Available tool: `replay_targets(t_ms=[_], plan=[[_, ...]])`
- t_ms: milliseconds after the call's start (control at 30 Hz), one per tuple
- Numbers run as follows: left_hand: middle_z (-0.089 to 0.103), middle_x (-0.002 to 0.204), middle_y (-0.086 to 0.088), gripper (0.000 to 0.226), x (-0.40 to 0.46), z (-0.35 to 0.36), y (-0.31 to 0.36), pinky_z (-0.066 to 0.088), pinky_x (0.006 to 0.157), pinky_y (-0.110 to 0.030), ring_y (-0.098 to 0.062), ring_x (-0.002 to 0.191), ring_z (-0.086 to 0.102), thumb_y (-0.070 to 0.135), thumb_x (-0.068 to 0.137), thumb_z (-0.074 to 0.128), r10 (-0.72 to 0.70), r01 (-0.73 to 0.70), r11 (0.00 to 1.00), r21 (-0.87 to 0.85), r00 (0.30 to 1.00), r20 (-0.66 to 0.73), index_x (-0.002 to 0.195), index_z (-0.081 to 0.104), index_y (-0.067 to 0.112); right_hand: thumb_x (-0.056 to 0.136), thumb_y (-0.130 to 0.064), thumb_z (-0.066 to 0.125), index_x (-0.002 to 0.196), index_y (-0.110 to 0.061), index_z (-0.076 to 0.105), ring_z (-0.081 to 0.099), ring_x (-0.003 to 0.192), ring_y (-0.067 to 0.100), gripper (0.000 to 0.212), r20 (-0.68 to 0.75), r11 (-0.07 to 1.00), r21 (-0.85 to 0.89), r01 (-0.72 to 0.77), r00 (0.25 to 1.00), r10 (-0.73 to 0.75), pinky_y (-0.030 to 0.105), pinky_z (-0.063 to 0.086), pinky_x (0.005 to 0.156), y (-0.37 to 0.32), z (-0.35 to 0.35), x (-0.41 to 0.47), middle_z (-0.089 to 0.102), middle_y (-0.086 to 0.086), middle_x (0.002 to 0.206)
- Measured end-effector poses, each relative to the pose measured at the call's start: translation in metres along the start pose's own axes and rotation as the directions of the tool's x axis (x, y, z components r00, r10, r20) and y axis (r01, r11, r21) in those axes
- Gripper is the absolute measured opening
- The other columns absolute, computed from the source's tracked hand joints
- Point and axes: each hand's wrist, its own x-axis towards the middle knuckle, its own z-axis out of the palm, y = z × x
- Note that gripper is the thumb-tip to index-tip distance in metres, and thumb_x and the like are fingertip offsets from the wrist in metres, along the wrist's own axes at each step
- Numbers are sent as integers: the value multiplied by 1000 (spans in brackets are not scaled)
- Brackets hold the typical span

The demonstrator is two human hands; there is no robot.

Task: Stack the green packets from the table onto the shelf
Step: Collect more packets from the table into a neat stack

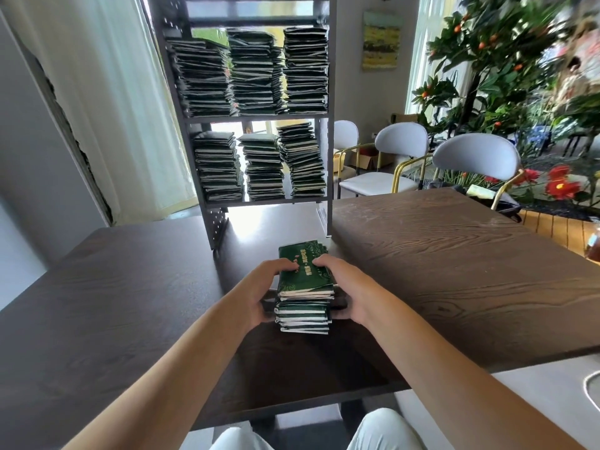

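Item 1, nearest: knees in pale trousers [383, 430] are seen at the bottom edge, below the table's near rim.

Item 2: dark wood table [130, 303], bearing all that follows.

Item 3: stack of green packets [303, 306], set on the table just in front of the shelf. The pile is clasped from both sides: the left hand [263, 287] is curled round its left flank with fingertips laid over the top packet, and the right hand [349, 287] is wrapped round its right flank likewise. The top packet is tilted slightly off the rest.

Handling note, a judgement: each packet is judged light, flat and somewhat pliant, with a smooth printed skin that is likely to slide against its neighbours. A tall pile is best gripped low on both flanks, with fingers pressed on top, so that the layers are not fanned out.

Item 4: metal shelf [330, 157], stood on the table. Three piles are held on the lower tier [259, 167] and three taller piles on the upper tier [250, 73]; little headroom is left above.

Item 5, farthest: white chairs [477, 157] and an orange-fruited plant [487, 53].
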Motion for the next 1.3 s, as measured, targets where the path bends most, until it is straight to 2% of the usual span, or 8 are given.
replay_targets(t_ms=[133,267,400,500,633,767,1067,1300], plan=[[69,113,-20,45,-4,0,0,59,71,-36,-32,90,68,33,82,71,-6,8,997,-83,1000,26,121,63,13,94,-37,61,107,-18,66,67,85,20,23,16,998,6,61,998,-61,33,58,70,0,2,-2,71,4,92],[70,103,-17,44,2,12,7,58,82,-40,-34,90,68,33,80,72,27,-17,992,-127,997,73,117,66,9,92,-34,61,112,-15,67,68,82,19,28,8,994,16,105,994,-105,35,58,76,-9,-9,6,73,5,93],[74,81,-14,19,20,45,20,57,82,-42,-30,75,69,24,93,60,81,-45,978,-202,982,170,95,70,7,91,-29,63,117,-13,62,68,65,15,30,-96,981,70,183,980,-176,21,49,47,-24,-33,22,71,6,88],[75,89,-15,23,48,77,29,54,95,-49,-32,83,70,24,92,62,96,-54,979,-198,973,212,104,69,6,92,-26,63,115,-12,62,67,57,14,27,-161,971,121,204,970,-184,19,45,41,-35,-64,40,71,8,85],[77,100,-16,35,84,104,39,56,95,-50,-32,88,72,25,89,65,77,-37,984,-172,969,233,119,68,6,90,-28,63,113,-13,63,72,70,19,27,-205,969,121,215,961,-187,25,51,55,-42,-92,67,74,10,91],[78,92,-12,29,99,111,57,59,73,-38,-26,78,75,22,92,64,64,-12,982,-190,962,266,118,68,9,91,-27,64,107,-17,67,73,79,19,18,-258,976,93,197,951,-167,28,53,62,-63,-100,81,76,7,93],[77,100,-10,33,55,91,120,58,80,-39,-26,86,74,12,93,59,11,54,971,-234,964,267,124,66,15,95,-23,61,112,-19,63,71,81,19,17,-240,986,133,100,969,-66,29,53,66,-128,-70,34,74,7,97],[74,116,-14,39,-6,26,184,48,104,-52,-33,105,68,19,91,63,-71,125,955,-268,977,202,129,66,12,96,-26,61,106,-20,62,74,73,20,12,-159,985,168,43,987,-16,30,56,61,-189,-1,-22,74,8,93]])
